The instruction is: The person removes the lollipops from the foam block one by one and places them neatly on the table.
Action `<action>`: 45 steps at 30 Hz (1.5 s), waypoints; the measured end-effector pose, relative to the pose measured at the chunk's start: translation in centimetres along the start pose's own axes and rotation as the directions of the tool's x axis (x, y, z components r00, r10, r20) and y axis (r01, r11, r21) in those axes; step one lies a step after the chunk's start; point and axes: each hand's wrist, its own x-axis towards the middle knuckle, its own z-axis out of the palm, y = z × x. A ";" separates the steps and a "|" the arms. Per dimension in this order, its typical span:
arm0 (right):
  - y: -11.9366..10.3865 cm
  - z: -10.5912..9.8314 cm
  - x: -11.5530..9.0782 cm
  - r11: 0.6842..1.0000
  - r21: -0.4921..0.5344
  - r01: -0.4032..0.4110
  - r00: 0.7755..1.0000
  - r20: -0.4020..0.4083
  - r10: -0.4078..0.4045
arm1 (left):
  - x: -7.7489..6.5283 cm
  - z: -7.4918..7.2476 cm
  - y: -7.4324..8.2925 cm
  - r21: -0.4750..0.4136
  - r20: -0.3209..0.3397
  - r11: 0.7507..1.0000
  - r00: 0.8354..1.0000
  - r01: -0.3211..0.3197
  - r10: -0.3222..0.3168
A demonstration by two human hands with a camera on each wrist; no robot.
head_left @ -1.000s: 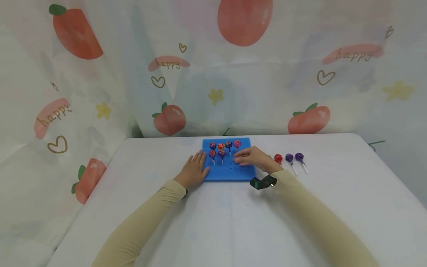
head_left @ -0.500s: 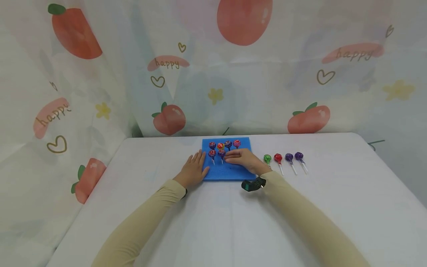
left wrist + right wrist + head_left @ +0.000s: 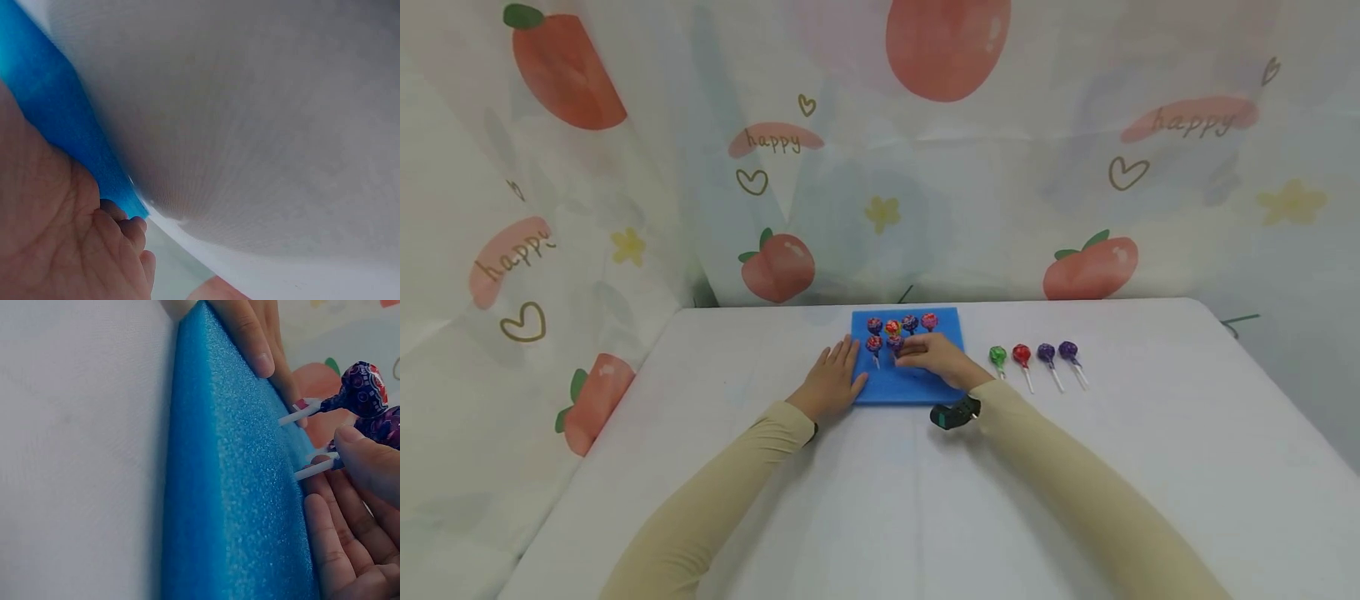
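Curtain behind table reads "happy" in several spots. Left hand rests on the blue foam board's left edge, thumb spread from fingers. Stuck in the foam, the purple lollipop is between right hand's thumb and fingers; cannot tell whether pinched. Red-and-blue lollipop stands just beside right thumb; wrapper lettering illegible. Green lollipop lies right of these fingers.

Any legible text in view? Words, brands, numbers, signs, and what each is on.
"happy": backdrop, pink band left of centre
"happy": backdrop, pink band at right
"happy": backdrop, pink band at far left, last letter broken up
Lollipop wrappers: printed, too small or blurred to read
No brand or number legible.
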 end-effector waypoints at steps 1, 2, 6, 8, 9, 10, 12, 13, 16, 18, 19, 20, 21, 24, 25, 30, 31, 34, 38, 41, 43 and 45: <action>0.0 0.0 0.0 1.000 -0.007 0.002 1.000 0.002 -0.002 | 0.0 0.0 0.0 -0.003 0.001 1.000 1.000 0.001 -0.001; 0.0 0.1 0.0 1.000 -0.018 0.005 1.000 0.001 -0.005 | -0.1 0.0 0.0 -0.006 0.002 1.000 1.000 0.001 -0.001; 0.0 0.2 0.1 0.997 -0.072 0.032 0.999 -0.004 -0.033 | -0.1 0.0 0.0 -0.023 -0.002 1.000 1.000 0.001 -0.001; 0.1 0.2 0.1 0.993 -0.107 0.047 0.999 -0.014 -0.049 | -0.1 0.0 0.0 -0.019 -0.004 1.000 1.000 -0.003 0.003; 0.1 0.2 0.1 0.991 -0.120 0.052 0.998 -0.019 -0.054 | -0.1 0.1 0.0 -0.017 -0.005 1.000 1.000 -0.004 0.004; 0.1 0.2 0.1 0.990 -0.130 0.054 0.998 -0.026 -0.058 | 0.0 0.1 0.0 -0.011 -0.004 1.000 1.000 -0.006 0.006; 0.1 0.3 0.1 0.988 -0.146 0.057 0.997 -0.043 -0.064 | 0.0 0.0 0.0 -0.007 -0.003 1.000 1.000 -0.006 0.006; 0.1 0.3 0.1 0.986 -0.157 0.063 0.996 -0.051 -0.072 | 0.0 0.0 0.0 -0.006 -0.003 1.000 1.000 -0.005 0.005; 0.1 0.5 0.2 0.980 -0.184 0.079 0.993 -0.074 -0.094 | -0.1 0.0 0.0 -0.005 -0.010 1.000 1.000 -0.006 0.006; 0.1 0.6 0.2 0.978 -0.191 0.087 0.990 -0.088 -0.106 | 0.0 0.0 -0.1 0.001 -0.013 1.000 1.000 -0.005 0.005; 0.2 0.7 0.2 0.978 -0.190 0.087 0.990 -0.093 -0.106 | 0.0 0.0 -0.1 0.002 -0.015 1.000 1.000 -0.005 0.005; 0.2 0.7 0.2 0.979 -0.185 0.083 0.990 -0.098 -0.102 | 0.0 0.1 -0.1 0.006 -0.014 1.000 1.000 -0.005 0.005; 0.2 0.7 0.2 0.981 -0.176 0.079 0.990 -0.101 -0.098 | 0.1 0.1 -0.1 0.010 -0.013 1.000 1.000 -0.005 0.005; 0.4 0.7 0.3 0.984 -0.167 0.066 0.991 -0.103 -0.084 | 0.2 0.3 -0.1 0.014 -0.006 1.000 1.000 -0.001 0.001; 0.4 0.7 0.3 0.984 -0.166 0.068 0.992 -0.098 -0.085 | 0.2 0.3 -0.1 0.009 -0.005 1.000 1.000 0.000 0.000; 0.7 0.5 0.1 0.984 -0.138 0.109 0.992 -0.048 -0.116 | 0.2 0.4 0.0 0.000 -0.010 1.000 1.000 0.005 -0.005; 0.7 0.4 0.1 0.986 -0.121 0.117 0.992 -0.036 -0.122 | 0.2 0.4 0.0 0.001 -0.011 1.000 1.000 0.005 -0.005; 0.9 0.1 -0.1 0.988 -0.067 0.141 0.990 0.003 -0.141 | 0.2 0.4 0.0 0.008 -0.006 1.000 1.000 0.008 -0.008; 1.4 -0.3 0.1 0.988 0.030 0.152 0.987 0.044 -0.154 | 0.4 0.5 -0.1 0.011 0.002 1.000 1.000 0.011 -0.011; 1.8 -0.5 0.3 0.980 0.123 0.156 0.984 0.063 -0.165 | 0.4 0.6 -0.1 0.012 0.005 1.000 1.000 0.014 -0.014; 2.0 -0.6 0.4 0.973 0.173 0.155 0.983 0.070 -0.169 | 0.4 0.7 -0.2 0.003 -0.005 1.000 1.000 0.010 -0.010; 2.1 -0.6 0.4 0.966 0.208 0.152 0.982 0.076 -0.171 | 0.4 0.7 -0.2 -0.005 -0.008 1.000 1.000 0.010 -0.010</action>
